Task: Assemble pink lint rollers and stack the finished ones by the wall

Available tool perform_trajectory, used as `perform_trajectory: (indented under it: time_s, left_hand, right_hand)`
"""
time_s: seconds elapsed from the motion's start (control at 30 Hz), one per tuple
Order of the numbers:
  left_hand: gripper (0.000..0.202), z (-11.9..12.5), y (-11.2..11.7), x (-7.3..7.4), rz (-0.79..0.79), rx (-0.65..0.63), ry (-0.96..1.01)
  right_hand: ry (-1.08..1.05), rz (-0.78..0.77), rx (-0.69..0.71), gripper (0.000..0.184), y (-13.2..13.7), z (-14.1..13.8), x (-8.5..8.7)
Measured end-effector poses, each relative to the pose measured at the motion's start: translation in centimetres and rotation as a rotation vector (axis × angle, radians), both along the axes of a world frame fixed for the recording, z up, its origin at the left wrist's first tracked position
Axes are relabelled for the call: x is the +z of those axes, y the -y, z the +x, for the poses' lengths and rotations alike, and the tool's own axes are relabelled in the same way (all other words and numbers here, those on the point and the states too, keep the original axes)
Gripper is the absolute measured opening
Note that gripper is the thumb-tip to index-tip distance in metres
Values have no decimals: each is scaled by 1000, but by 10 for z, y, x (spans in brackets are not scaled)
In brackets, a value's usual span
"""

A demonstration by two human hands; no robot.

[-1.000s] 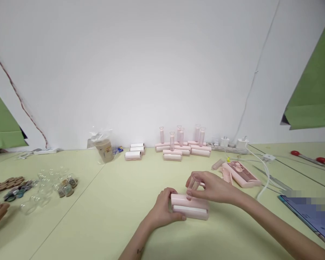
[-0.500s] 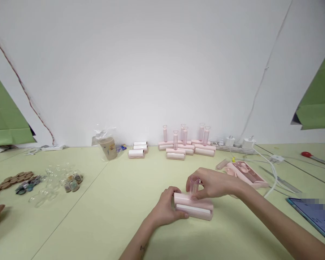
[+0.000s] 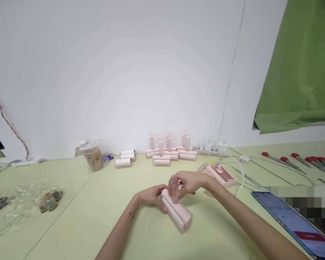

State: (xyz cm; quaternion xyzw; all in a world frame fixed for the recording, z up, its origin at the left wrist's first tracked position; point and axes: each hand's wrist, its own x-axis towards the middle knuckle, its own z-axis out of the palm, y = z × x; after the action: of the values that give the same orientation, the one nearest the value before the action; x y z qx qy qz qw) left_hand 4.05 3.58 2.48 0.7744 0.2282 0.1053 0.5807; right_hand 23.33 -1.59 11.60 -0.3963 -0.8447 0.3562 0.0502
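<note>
Left arm (image 3: 117, 234) rises from the bottom edge; dark line mark (image 3: 133, 213) near its wrist (image 3: 137, 201). Left hand (image 3: 151, 196) turned inward there, thumb (image 3: 162, 206) nearer the body, fingers (image 3: 162, 187) beyond, gripping. Right arm (image 3: 241, 213) slants in from lower right. Right hand (image 3: 189, 183) slightly farther forward, back upward, thumb and fingers closed in a pinch. Hands near, apart.

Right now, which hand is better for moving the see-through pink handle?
Probably the right hand: it grips the see-through pink handle. The left hand holds the far end of the pink roller, so it looks better placed for steadying.
</note>
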Motion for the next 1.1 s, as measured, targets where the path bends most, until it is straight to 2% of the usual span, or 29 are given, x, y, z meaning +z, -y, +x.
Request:
perform_trajectory:
  time_s: [0.07,0.2,0.27,0.4,0.47,0.57,0.63,0.7,0.8,0.87,0.9,0.97,1.03,1.1]
  left_hand:
    - [83,-3,10,-1,-29,100,14]
    - [81,-6,57,-16,88,564,-77]
    - [89,3,83,-26,165,748,-94]
    - [121,42,113,-35,155,851,-142]
    - [117,57,116,-37,197,897,-151]
    - [102,60,115,-44,241,882,-95]
    - [100,48,112,-49,206,803,-17]
    - [99,30,106,-48,147,673,55]
    - [92,3,89,-32,117,383,62]
    - [93,-10,77,-16,114,220,-40]
    - [97,-12,73,-9,111,178,-101]
    - [110,-12,68,1,107,200,-169]
    - [119,-5,71,1,118,331,-137]
    - [113,1,78,-6,116,449,-69]
  right_hand:
    - [-5,-16,-2,37,1,0,2]
    - [-32,-5,-37,34,6,0,1]
    - [-53,4,-67,32,9,2,-2]
    - [-71,-1,-89,25,11,4,-9]
    - [-77,6,-99,21,11,5,-12]
    - [-92,17,-131,19,13,4,-15]
    - [-102,16,-145,18,14,3,-15]
    - [-109,6,-151,18,16,2,-16]
    - [-110,-12,-167,17,18,-2,-19]
    - [-115,-11,-192,15,20,-5,-25]
    - [-118,-7,-208,15,20,-5,-28]
    - [-122,1,-236,16,21,-5,-34]
    - [-121,5,-254,23,21,-1,-36]
    - [-137,-19,-279,47,21,7,-32]
